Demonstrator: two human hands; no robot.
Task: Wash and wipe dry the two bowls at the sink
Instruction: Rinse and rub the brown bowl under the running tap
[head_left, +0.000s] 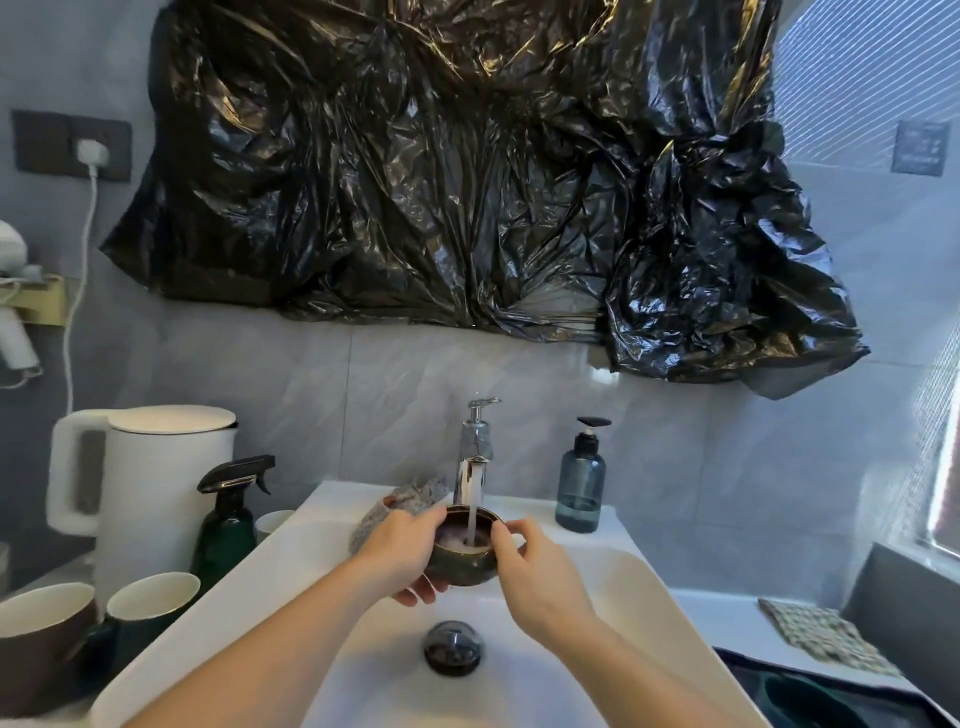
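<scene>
We held a dark bowl (461, 552) under the running faucet (472, 470) | left hand (402, 553) cupped it | right hand (530, 564) pinched its rim | over the white sink (597, 582)

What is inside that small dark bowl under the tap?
Water from the tap pours into the bowl, pooling and foaming. The bowl's bottom is hidden by the foamy water.

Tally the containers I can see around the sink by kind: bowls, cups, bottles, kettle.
Bowls: 1, the dark bowl held under the tap by left hand and right hand
Cups: 3, brown cup, green cup, white cup
Bottles: 2, spray bottle, pump bottle
Kettles: 1, white kettle
Total: 7
</scene>
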